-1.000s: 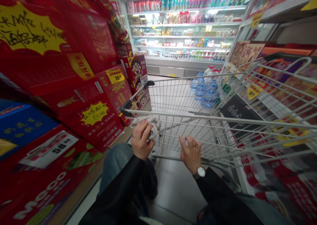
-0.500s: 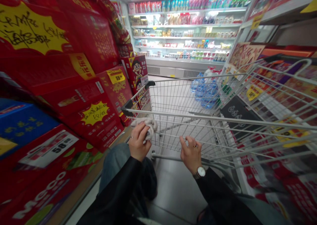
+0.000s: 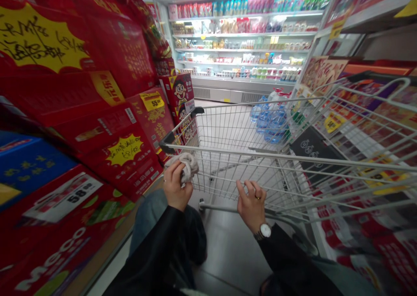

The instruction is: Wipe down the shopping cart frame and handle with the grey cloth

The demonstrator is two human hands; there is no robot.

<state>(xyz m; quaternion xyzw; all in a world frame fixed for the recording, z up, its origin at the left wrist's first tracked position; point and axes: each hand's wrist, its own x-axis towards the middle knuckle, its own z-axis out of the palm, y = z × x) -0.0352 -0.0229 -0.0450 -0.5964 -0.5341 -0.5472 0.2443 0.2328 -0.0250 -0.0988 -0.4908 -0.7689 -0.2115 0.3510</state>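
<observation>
Bunched in my left hand [image 3: 177, 187] is a greyish-white cloth [image 3: 189, 167], pressed against the near front corner of a metal shopping cart [image 3: 276, 155], just below its black corner cap [image 3: 167, 143]. The fingers are closed round the cloth. My right hand [image 3: 251, 204], with a ring and a wristwatch [image 3: 265, 230], is at the cart's near wire side, its fingers curled on the wires below the top rail. The fingertips are partly hard to make out among the wires.
Stacked red drink cartons [image 3: 107, 126] rise close on the left. Store shelves [image 3: 384, 9] with packaged goods line the right. Large blue water bottles [image 3: 275, 123] stand on the floor beyond the cart, before a lit refrigerated display [image 3: 244, 86]. My bent knee [image 3: 151, 218] is below my left hand.
My left hand has slid leftward with the cloth along the cart's side to its front corner. My right hand has stayed almost in place on the wires.
</observation>
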